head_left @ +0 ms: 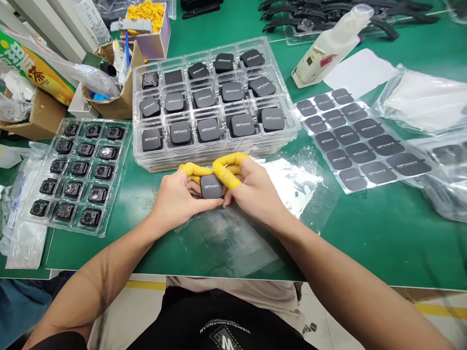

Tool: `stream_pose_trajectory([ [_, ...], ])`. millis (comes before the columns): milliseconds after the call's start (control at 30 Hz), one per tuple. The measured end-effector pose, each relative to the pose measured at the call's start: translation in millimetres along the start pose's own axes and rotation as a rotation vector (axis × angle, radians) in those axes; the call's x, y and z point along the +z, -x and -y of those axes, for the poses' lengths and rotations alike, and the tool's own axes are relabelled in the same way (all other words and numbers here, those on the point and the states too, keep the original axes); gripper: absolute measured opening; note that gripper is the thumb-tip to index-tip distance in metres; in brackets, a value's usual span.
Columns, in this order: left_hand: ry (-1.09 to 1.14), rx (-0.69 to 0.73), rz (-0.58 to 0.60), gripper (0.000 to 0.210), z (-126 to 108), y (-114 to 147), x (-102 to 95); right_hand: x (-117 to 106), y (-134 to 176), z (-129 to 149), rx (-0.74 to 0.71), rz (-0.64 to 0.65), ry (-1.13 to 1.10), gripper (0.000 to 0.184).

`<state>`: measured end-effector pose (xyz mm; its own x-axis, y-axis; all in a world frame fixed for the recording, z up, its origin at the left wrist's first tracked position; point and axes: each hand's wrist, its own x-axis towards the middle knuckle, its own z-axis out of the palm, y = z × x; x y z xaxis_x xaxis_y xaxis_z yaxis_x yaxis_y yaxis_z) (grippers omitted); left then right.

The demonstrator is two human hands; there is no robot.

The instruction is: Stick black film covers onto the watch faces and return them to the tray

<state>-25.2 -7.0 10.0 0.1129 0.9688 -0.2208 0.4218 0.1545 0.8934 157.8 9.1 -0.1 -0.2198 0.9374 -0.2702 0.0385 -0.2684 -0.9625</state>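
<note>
The left hand (178, 193) and right hand (251, 187) together grip a square watch (211, 186), seemingly labelled already, above the counter (383, 233). Beyond, most of the large tray (175, 159) looks done; the small tray (112, 181) appears unlabelled, and sheet labels (360, 152) remain.

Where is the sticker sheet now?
In the head view, the sticker sheet lies on the green table at right, beside the large clear tray.

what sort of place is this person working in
Probably a smartwatch assembly or packing bench, perhaps in a factory: there's a clear tray of watch bodies, a sheet of black HiFuture stickers, and yellow finger cots on the left hand and right hand.
</note>
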Motion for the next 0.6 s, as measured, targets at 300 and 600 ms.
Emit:
stream_pose_trajectory([
  [300,-0.051,0.049,-0.123,0.055,-13,13,-5.3,-4,-7,-12,-0.133,-0.123,0.069,0.03],
  [600,-0.842,0.356,-0.278,0.065,-85,-127,-117.9,-7,-9,-21,-0.369,0.025,0.413,0.015],
])
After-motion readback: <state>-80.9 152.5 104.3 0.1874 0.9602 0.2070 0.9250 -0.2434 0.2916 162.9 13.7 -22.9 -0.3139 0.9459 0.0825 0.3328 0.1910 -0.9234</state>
